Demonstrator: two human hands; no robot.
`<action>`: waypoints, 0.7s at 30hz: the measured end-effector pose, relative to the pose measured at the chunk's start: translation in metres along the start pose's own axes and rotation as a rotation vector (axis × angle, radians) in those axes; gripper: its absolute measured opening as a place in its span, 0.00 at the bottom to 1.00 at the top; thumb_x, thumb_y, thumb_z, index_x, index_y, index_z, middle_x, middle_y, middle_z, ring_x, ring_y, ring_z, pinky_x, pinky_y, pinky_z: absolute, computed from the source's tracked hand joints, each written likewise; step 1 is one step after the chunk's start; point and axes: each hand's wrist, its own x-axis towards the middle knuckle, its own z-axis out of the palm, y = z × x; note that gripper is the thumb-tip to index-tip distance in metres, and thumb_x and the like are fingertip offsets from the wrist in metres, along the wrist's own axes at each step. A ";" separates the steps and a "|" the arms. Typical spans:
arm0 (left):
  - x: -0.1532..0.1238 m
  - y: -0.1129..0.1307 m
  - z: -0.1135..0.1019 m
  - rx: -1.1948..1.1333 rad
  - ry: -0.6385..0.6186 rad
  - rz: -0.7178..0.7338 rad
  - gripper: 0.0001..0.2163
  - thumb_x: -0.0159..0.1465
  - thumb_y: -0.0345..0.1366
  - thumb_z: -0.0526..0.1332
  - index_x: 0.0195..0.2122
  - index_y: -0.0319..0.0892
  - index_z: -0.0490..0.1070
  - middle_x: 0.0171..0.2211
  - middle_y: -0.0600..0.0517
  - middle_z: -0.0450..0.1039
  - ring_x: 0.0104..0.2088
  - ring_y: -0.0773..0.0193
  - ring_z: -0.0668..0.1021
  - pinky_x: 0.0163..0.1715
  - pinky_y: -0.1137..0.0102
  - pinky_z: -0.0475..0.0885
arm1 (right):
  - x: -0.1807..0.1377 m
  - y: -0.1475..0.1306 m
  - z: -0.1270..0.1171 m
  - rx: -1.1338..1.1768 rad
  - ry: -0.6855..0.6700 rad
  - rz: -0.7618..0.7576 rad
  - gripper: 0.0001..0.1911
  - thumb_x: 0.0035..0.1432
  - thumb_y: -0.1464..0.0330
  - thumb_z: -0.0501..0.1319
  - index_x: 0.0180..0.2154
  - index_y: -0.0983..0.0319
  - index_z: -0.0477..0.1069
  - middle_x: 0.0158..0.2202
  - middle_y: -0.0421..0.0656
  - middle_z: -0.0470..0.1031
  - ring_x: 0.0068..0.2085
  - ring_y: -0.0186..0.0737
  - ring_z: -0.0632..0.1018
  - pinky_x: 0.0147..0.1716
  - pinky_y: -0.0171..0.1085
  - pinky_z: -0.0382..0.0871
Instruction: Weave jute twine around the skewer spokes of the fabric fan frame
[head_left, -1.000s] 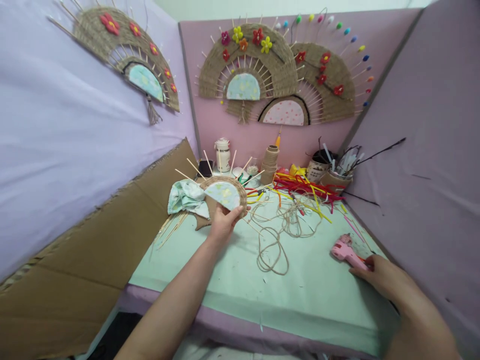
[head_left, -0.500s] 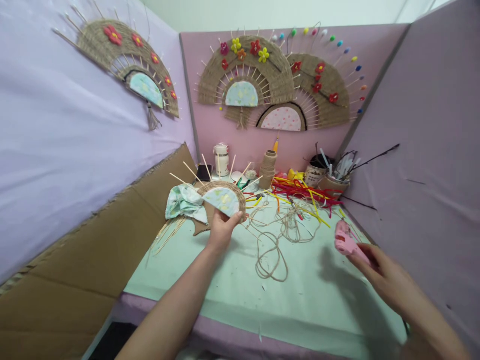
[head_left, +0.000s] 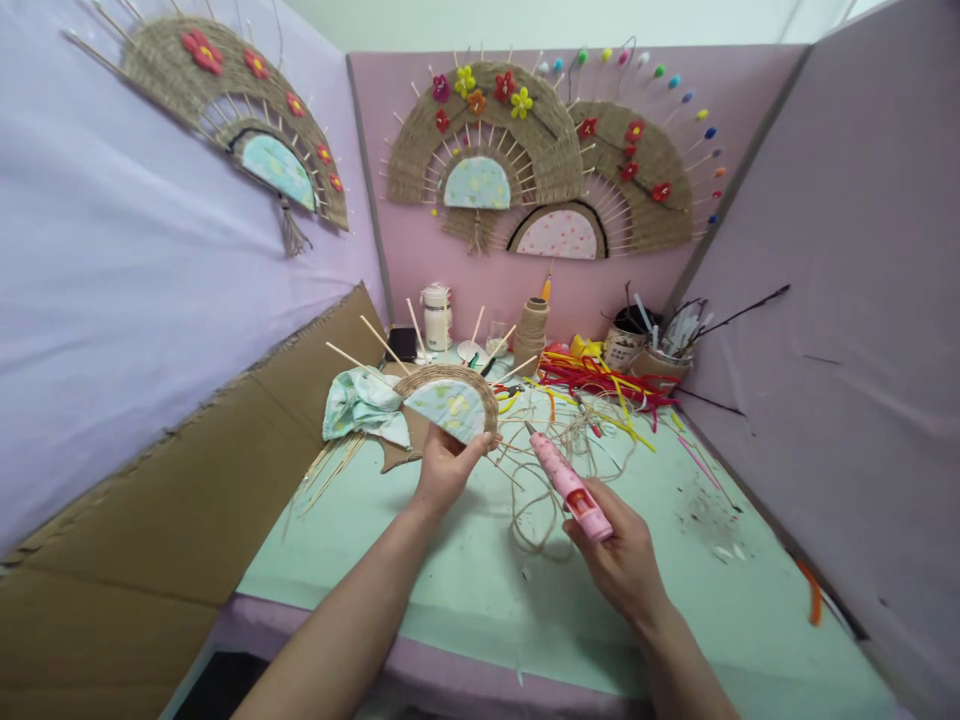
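Your right hand (head_left: 621, 560) grips one pink glue gun (head_left: 556, 468) above the counter (head_left: 469, 620), your left hand (head_left: 445, 476) pinches one half-round fan (head_left: 450, 406) to the gun's left, and beyond stand two containers (head_left: 621, 350) holding twigs (head_left: 750, 305) and white sticks (head_left: 681, 334), with three larger fans (head_left: 420, 150) on the walls (head_left: 480, 285).
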 end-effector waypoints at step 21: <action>-0.003 0.000 0.001 0.004 -0.017 0.002 0.26 0.47 0.37 0.72 0.46 0.44 0.63 0.44 0.47 0.74 0.42 0.56 0.79 0.39 0.63 0.76 | -0.002 0.011 0.009 -0.054 0.010 -0.062 0.11 0.62 0.60 0.53 0.37 0.60 0.66 0.36 0.46 0.67 0.38 0.43 0.71 0.35 0.39 0.67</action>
